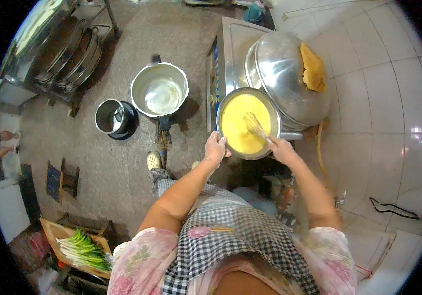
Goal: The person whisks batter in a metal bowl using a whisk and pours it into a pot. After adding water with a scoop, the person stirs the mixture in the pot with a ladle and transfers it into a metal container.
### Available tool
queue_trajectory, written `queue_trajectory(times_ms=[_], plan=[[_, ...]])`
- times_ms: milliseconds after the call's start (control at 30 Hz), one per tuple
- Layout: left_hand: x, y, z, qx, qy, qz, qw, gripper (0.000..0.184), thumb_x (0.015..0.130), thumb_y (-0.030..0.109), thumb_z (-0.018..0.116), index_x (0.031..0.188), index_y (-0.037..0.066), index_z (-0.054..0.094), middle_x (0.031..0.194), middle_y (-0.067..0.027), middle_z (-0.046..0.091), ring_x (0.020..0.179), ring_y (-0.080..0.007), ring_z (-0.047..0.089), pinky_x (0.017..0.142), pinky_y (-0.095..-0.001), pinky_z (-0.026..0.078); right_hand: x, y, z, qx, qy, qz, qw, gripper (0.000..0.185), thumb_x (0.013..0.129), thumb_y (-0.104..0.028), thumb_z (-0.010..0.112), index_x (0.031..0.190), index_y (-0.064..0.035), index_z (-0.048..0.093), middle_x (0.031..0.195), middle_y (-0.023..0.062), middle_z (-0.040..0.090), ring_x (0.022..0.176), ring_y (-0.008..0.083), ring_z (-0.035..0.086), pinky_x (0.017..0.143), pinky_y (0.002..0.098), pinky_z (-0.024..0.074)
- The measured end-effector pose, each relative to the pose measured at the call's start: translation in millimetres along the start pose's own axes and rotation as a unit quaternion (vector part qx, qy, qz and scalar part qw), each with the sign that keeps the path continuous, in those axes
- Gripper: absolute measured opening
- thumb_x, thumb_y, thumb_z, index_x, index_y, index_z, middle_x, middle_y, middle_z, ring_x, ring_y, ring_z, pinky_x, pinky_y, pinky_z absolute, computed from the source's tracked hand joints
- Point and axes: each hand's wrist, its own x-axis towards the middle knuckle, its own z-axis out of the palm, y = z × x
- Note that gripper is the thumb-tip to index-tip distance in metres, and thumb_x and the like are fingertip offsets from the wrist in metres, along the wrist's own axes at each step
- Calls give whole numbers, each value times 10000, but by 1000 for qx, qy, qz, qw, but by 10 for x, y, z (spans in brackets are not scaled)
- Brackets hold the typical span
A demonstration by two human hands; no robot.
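A metal bowl (228, 147) of yellow batter (238, 120) is in front of me, tilted a little toward the camera. My left hand (215, 147) grips its near left rim, thumb on the edge. In my right hand (285, 150) is a whisk (255, 126), its wires dipped in the batter and its handle mostly covered by my fingers. Just beyond the bowl stands a big steamer with a domed metal lid (282, 64), and a yellow cloth (313, 68) lies on that lid. What supports the bowl from below is hidden.
On the floor to the left stand a large pot (159, 91) and a smaller pot (108, 117). Green onions (84, 250) lie on a wooden board (53, 233) at lower left. A rack of round trays (71, 54) is at upper left; a tiled wall (368, 98) runs along the right.
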Motion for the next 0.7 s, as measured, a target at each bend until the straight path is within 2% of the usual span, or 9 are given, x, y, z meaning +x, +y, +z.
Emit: queue_trajectory(times_ms=[33,67,167,300,333,367,433,533,700], plan=[[11,-14,-6,0,-1,-3,1000,40,878,44,439,879,5,433,778,-78,500,443,-108,471,434,-258,477,48,0,63,-2,-3,10,1000,336,856,-218,444,1136,-49,521,983,238,573,928,379,543,827,416,422],[28,-30,-13,-1,0,-7,1000,41,878,44,440,872,5,429,774,-75,494,441,-107,468,433,-257,477,-6,45,128,-4,5,-43,999,341,857,-224,447,1148,-61,517,966,232,581,908,379,550,806,417,427],[-41,56,6,-21,-3,3,1000,60,874,41,448,842,6,412,761,-77,483,436,-114,477,425,-263,476,-243,32,-94,31,-56,-15,998,338,857,-226,451,1147,-66,519,965,229,583,910,384,548,794,411,431],[21,-18,-11,7,-6,6,1000,49,875,41,443,891,-2,425,771,-90,508,448,-124,493,422,-263,469,-45,48,-61,24,14,19,999,320,852,-198,466,1132,-57,527,970,218,587,924,343,563,793,397,433],[13,-19,-24,17,-13,10,1000,73,878,46,436,931,-3,433,775,-94,526,460,-127,501,426,-258,467,-5,-8,10,30,48,-16,998,316,852,-198,475,1126,-49,529,910,206,598,833,323,588,744,398,449],[22,-12,-32,27,-19,14,999,109,880,52,430,972,-5,442,779,-98,543,472,-130,510,429,-252,465,-17,-43,49,24,4,14,1000,318,852,-203,478,1121,-42,530,854,197,598,728,324,586,680,398,460],[-11,44,-24,16,-7,17,1000,55,874,36,443,909,-5,434,787,-96,519,449,-122,489,419,-260,461,-133,-23,117,81,3,-65,995,300,853,-196,476,1102,-41,540,804,190,589,643,324,566,625,394,461],[-17,7,-1,-14,-5,12,1000,42,868,28,451,881,-6,430,798,-94,512,438,-119,482,419,-264,462,-322,-21,-82,56,-45,28,997,298,858,-238,449,1067,-49,544,966,217,583,928,366,554,802,435,437],[-95,157,9,0,-3,7,1000,46,867,34,452,883,-6,434,769,-76,497,441,-118,480,434,-269,477,23,-241,-148,-176,-3,-15,984,308,867,-239,443,1150,-127,496,909,171,608,863,334,585,722,457,448]])
